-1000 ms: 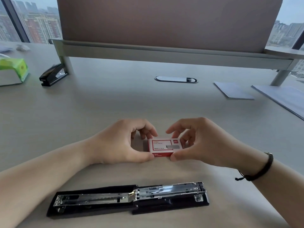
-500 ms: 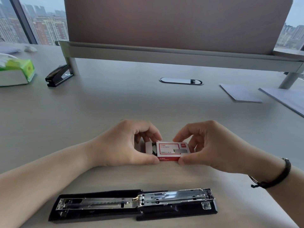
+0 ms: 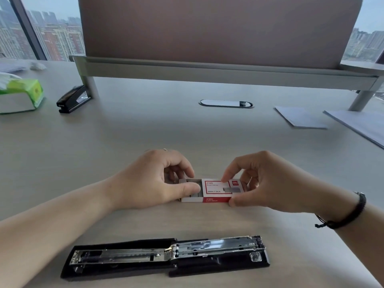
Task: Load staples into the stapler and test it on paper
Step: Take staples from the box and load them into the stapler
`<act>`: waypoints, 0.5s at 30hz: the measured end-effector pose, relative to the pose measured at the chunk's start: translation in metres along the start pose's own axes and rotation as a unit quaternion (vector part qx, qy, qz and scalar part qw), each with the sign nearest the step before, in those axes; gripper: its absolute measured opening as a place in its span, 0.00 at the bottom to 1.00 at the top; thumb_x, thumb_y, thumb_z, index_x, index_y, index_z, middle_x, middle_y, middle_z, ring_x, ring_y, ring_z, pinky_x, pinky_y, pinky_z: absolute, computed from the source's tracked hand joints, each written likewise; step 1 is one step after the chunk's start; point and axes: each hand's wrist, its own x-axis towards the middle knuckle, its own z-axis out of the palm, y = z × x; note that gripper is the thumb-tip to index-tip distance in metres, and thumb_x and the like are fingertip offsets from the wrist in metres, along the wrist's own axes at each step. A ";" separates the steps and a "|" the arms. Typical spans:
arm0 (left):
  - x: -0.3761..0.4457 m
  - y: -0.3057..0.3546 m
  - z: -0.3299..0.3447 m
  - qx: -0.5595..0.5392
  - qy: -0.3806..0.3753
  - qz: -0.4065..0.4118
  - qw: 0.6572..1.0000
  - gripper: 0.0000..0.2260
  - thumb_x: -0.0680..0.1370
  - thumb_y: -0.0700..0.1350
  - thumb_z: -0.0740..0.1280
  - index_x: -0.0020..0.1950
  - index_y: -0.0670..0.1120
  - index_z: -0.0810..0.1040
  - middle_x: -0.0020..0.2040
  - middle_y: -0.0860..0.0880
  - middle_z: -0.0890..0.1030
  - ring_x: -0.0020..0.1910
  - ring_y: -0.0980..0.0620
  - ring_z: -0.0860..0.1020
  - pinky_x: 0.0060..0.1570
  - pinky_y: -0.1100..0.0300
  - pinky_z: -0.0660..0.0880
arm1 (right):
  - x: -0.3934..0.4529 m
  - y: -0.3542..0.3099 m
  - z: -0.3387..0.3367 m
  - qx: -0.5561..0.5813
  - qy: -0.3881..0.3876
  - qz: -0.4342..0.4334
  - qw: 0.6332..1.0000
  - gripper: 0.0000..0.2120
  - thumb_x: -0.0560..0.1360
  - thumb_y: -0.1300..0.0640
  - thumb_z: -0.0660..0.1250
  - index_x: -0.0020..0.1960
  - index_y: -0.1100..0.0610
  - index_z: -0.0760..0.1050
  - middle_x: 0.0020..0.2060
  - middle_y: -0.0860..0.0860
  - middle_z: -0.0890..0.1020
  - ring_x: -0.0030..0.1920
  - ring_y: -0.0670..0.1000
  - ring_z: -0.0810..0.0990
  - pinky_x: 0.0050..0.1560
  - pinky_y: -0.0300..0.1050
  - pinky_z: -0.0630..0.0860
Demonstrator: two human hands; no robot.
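You are working on a matt, smooth desk top (image 3: 145,129) with a pale wood-like finish. Lying opened at the bottom of the frame, the stapler (image 3: 166,256) is showing a matt black plastic body and a glossy bright-metal staple channel. At centre, the staple box (image 3: 216,191) is reading as printed red-and-white card, its tray holding dull grey metal staples. At upper right, paper sheets (image 3: 299,117) are looking matt. At upper left, a second stapler (image 3: 72,98) is looking glossy black.

A single head-worn wide-angle view looks forward and down across the tabletop (image 3: 124,132), close above both hands, facing a divider panel (image 3: 207,28) and windows.
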 end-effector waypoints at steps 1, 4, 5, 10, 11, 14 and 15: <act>0.000 0.001 0.001 0.005 0.014 -0.003 1.000 0.14 0.65 0.61 0.73 0.44 0.54 0.82 0.44 0.51 0.85 0.41 0.51 0.82 0.46 0.52 0.79 | 0.000 0.000 0.000 -0.001 0.001 0.001 1.000 0.14 0.63 0.48 0.80 0.46 0.39 0.81 0.35 0.48 0.86 0.28 0.41 0.77 0.35 0.44 0.77; 0.000 0.005 0.003 0.051 0.037 -0.005 0.998 0.11 0.64 0.57 0.77 0.40 0.54 0.81 0.43 0.53 0.85 0.40 0.53 0.82 0.44 0.55 0.79 | -0.001 0.001 0.000 -0.006 0.002 0.000 1.000 0.14 0.63 0.48 0.80 0.46 0.39 0.81 0.36 0.49 0.86 0.28 0.41 0.77 0.36 0.45 0.78; 0.000 0.007 0.003 0.069 0.041 -0.005 0.997 0.10 0.65 0.55 0.78 0.39 0.54 0.81 0.43 0.54 0.85 0.40 0.54 0.82 0.44 0.56 0.79 | -0.001 0.001 0.000 -0.007 0.002 -0.002 1.000 0.14 0.63 0.47 0.80 0.46 0.39 0.81 0.36 0.49 0.86 0.28 0.41 0.77 0.36 0.43 0.77; -0.002 0.012 0.002 0.140 0.064 -0.007 0.988 0.12 0.64 0.58 0.77 0.39 0.53 0.82 0.41 0.57 0.84 0.41 0.59 0.81 0.44 0.59 0.79 | -0.001 0.000 0.000 -0.014 0.006 -0.008 1.000 0.13 0.63 0.47 0.80 0.46 0.40 0.81 0.34 0.48 0.85 0.27 0.39 0.76 0.33 0.36 0.74; -0.002 0.013 0.001 0.149 0.067 -0.004 0.987 0.12 0.64 0.58 0.77 0.39 0.53 0.82 0.40 0.58 0.84 0.41 0.59 0.81 0.44 0.59 0.79 | -0.001 0.000 0.000 -0.015 0.007 -0.008 1.000 0.13 0.63 0.47 0.80 0.46 0.40 0.81 0.34 0.47 0.85 0.27 0.39 0.76 0.33 0.34 0.74; -0.004 0.014 -0.002 0.170 0.066 0.006 0.983 0.12 0.64 0.60 0.76 0.38 0.53 0.82 0.38 0.59 0.83 0.40 0.60 0.80 0.43 0.60 0.78 | -0.001 0.000 0.000 -0.014 0.006 -0.008 1.000 0.13 0.64 0.48 0.80 0.46 0.41 0.81 0.34 0.48 0.85 0.27 0.39 0.76 0.31 0.32 0.73; -0.004 0.014 -0.003 0.175 0.063 0.009 0.983 0.12 0.64 0.59 0.76 0.38 0.53 0.81 0.38 0.59 0.82 0.40 0.60 0.80 0.42 0.61 0.78 | -0.001 0.000 0.000 -0.014 0.007 -0.008 1.000 0.13 0.64 0.48 0.80 0.46 0.41 0.81 0.34 0.48 0.85 0.27 0.39 0.76 0.31 0.32 0.72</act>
